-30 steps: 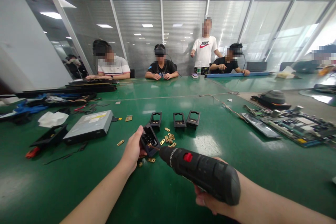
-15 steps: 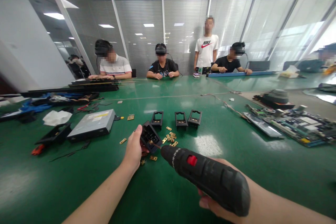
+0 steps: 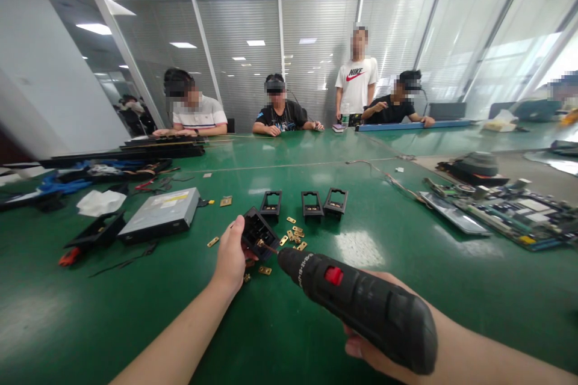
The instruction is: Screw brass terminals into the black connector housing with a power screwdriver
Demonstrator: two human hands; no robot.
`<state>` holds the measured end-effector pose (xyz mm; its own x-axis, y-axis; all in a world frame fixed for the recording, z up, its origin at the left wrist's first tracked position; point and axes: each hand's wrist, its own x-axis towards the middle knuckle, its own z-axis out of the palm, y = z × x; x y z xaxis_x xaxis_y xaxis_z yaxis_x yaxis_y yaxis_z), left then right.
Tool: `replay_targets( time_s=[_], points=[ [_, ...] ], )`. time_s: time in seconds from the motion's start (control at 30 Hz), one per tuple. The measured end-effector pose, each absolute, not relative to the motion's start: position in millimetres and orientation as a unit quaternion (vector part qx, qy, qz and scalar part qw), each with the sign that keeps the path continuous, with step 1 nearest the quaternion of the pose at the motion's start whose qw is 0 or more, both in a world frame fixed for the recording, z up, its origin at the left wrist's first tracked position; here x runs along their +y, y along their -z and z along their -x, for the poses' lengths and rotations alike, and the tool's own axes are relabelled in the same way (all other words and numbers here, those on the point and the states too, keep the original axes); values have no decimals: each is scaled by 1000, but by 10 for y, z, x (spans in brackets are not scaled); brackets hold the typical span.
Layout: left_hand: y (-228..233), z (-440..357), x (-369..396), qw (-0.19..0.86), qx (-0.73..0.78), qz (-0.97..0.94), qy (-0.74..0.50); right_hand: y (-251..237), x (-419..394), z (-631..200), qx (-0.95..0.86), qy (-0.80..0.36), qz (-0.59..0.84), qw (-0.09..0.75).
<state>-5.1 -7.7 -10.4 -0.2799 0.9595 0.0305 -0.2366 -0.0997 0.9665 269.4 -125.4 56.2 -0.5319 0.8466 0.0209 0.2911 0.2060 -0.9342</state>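
My left hand (image 3: 231,258) grips a small black plastic bracket (image 3: 258,232), tilted up off the green table (image 3: 289,325). My right hand (image 3: 368,352), mostly hidden under the tool, holds a black electric screwdriver (image 3: 361,307) with a red switch. Its bit touches a brass piece inside the bracket. Small brass plates (image 3: 294,236) lie scattered just beyond the bracket. Three more black brackets (image 3: 310,203) stand in a row behind them.
A grey optical drive (image 3: 160,215) and a black tray (image 3: 94,231) lie to the left, with white tissue (image 3: 100,202). Circuit boards (image 3: 510,210) fill the right side. Several people sit or stand at the table's far end (image 3: 280,113).
The view shifted slightly. The screwdriver and bracket stay engaged in nearly the same spot; the standing person at the far end lowered an arm.
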Motion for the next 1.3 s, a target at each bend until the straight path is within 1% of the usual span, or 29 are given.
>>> replay_targets(
  time_s=[0.1, 0.3, 0.43, 0.6, 0.77, 1.1, 1.3],
  points=[
    [111, 57, -74, 460, 489, -391, -630, -553, -1249, -2697, -740, -469, 378, 298],
    [97, 42, -82, 459, 481, -390, -637, -572, -1260, -2684, -722, -492, 406, 268],
    [89, 38, -87, 463, 481, -383, -639, -579, -1279, -2679, -699, -515, 412, 275],
    [92, 40, -82, 469, 482, -378, -636, -598, -1285, -2637, -651, -538, 469, 260],
    [85, 40, -102, 468, 477, -374, -642, -639, -1279, -2629, -670, -534, 450, 252],
    [88, 34, -100, 467, 478, -370, -645, -596, -1279, -2628, -641, -541, 467, 280],
    [109, 45, -87, 464, 481, -376, -642, -678, -1287, -2627, -624, -585, 453, 251]
  ],
)
